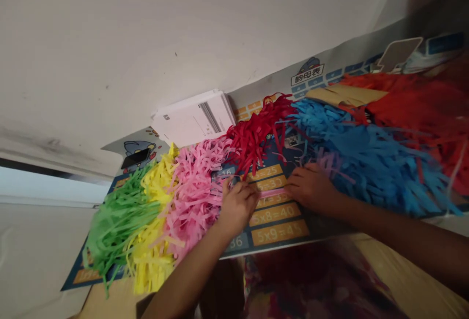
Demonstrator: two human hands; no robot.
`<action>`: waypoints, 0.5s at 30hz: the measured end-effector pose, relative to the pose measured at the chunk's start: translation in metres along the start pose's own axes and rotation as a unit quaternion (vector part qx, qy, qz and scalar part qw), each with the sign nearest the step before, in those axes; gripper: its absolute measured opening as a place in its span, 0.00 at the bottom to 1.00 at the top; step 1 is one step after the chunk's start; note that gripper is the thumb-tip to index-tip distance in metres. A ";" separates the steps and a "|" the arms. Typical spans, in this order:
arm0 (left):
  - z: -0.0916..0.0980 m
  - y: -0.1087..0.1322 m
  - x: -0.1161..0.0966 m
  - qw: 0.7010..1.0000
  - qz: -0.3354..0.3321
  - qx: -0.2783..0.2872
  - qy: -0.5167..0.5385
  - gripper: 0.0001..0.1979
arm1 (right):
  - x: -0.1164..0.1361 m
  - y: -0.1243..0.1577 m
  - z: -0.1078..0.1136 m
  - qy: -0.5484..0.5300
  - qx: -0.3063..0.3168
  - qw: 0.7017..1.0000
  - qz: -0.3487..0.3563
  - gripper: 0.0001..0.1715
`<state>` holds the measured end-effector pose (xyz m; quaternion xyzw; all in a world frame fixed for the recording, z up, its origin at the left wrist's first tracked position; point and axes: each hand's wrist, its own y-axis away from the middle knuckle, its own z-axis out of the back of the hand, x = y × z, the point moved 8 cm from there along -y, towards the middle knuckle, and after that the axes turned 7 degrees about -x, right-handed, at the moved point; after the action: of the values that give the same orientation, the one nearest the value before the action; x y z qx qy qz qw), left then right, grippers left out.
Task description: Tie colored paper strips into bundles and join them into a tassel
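A narrow pink strip of paper [271, 193] stretches between my two hands, just above the printed mat. My left hand [238, 206] is closed on its left end, beside a heap of pink fringed paper [196, 177]. At the strip's right end, my right hand [311, 187] pinches it with curled fingers. Pinkish-purple fringe [330, 162] shows just past the right hand, against a pile of blue fringed paper [370, 148]; whether it joins the strip I cannot tell. Dark red fringe [256, 131] lies beyond both hands.
Yellow fringe [157, 221] and green fringe [117, 216] lie at the left. Red-orange fringe [421, 109] is heaped at the right near a tan paper piece [346, 95]. A stack of white cards [194, 118] leans by the wall [183, 40]. The mat [280, 231] carries printed sums.
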<state>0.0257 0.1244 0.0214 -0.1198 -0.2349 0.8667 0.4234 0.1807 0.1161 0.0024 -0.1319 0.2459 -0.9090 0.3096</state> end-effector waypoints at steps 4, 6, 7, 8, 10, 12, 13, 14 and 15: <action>0.003 0.007 0.010 0.996 0.059 -0.009 0.066 0.05 | -0.017 0.017 0.002 -0.038 -0.010 0.999 -0.017 0.11; 0.002 0.008 0.014 0.991 0.090 0.003 0.097 0.06 | -0.025 0.022 0.002 -0.069 -0.007 0.997 -0.040 0.11; 0.002 0.009 0.016 0.989 0.101 0.009 0.110 0.06 | -0.028 0.023 0.002 -0.087 -0.008 0.995 -0.057 0.10; 0.001 0.009 0.018 0.986 0.112 0.015 0.122 0.06 | -0.032 0.023 0.002 -0.105 -0.008 0.992 -0.074 0.11; -0.002 0.009 0.022 0.981 0.132 0.029 0.139 0.06 | -0.037 0.024 -0.001 -0.137 0.006 0.985 -0.104 0.12; -0.005 0.010 0.026 0.976 0.155 0.042 0.147 0.06 | -0.042 0.025 -0.004 -0.154 0.027 0.979 -0.129 0.13; -0.006 0.010 0.027 0.974 0.166 0.046 0.150 0.06 | -0.044 0.025 -0.006 -0.158 0.038 0.977 -0.139 0.13; -0.007 0.010 0.028 0.972 0.175 0.049 0.151 0.07 | -0.045 0.025 -0.007 -0.159 0.046 0.975 -0.149 0.14; -0.008 0.009 0.029 0.970 0.182 0.050 0.151 0.07 | -0.047 0.025 -0.008 -0.157 0.051 0.974 -0.157 0.15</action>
<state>0.0047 0.1451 0.0094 -0.2690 -0.0987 0.9118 0.2941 0.2265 0.1309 -0.0216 -0.2935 0.1238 -0.9257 0.2039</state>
